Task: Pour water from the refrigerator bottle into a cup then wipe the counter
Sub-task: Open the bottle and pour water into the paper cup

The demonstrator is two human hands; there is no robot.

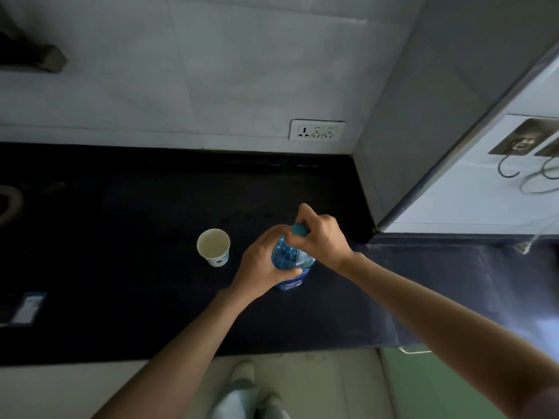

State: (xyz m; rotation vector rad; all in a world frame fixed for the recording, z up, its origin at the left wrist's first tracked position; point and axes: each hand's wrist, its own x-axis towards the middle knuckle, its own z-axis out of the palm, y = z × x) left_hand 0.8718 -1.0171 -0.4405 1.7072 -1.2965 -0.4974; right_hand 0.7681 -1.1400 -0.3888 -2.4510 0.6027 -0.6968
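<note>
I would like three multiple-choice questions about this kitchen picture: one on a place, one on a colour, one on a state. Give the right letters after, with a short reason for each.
1. Where does the cup stand from the bottle?
A. on its left
B. on its right
C. behind it, at the wall

2. What colour is the cap?
A. red
B. white
C. teal

3. What does the right hand do?
A. lies flat on the counter
B. grips the cap
C. holds the cup

Answers:
1 A: the cup stands apart on the dark counter, left of the bottle.
2 C: the cap shows teal between the fingers.
3 B: its fingers curl round the cap, while the left hand holds the bottle's body.
</note>
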